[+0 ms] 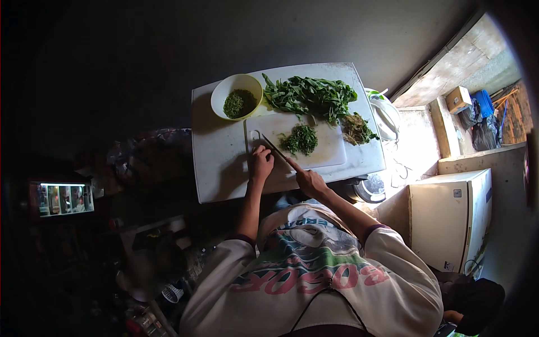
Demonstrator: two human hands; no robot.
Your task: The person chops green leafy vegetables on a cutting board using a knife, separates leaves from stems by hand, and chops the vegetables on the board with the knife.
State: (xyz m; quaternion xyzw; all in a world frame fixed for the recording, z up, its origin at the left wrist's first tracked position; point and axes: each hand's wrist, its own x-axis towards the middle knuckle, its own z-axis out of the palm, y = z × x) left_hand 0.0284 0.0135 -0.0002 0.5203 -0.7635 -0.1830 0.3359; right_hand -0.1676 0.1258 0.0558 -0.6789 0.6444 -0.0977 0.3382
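My right hand (311, 182) is wrapped round the handle of a knife (274, 147), whose blade points up and left over the white cutting board (331, 155). Near the board's left edge, beside the blade, is my left hand (261, 162) with its fingers curled in; anything inside them is hidden. A small heap of chopped green leaves (300, 139) lies on the board, just right of the blade. Behind the board spreads a large pile of whole leafy greens (311, 95). A pale yellow bowl (220, 96) at the back left holds finely chopped greens (240, 104).
Wilted trimmings (357, 129) lie right of the board on the white table (216, 182). A round lidded appliance (370, 188) stands by the table's right front corner. Farther right is a white fridge (441, 208). A lit screen or glass case (62, 199) glows at left.
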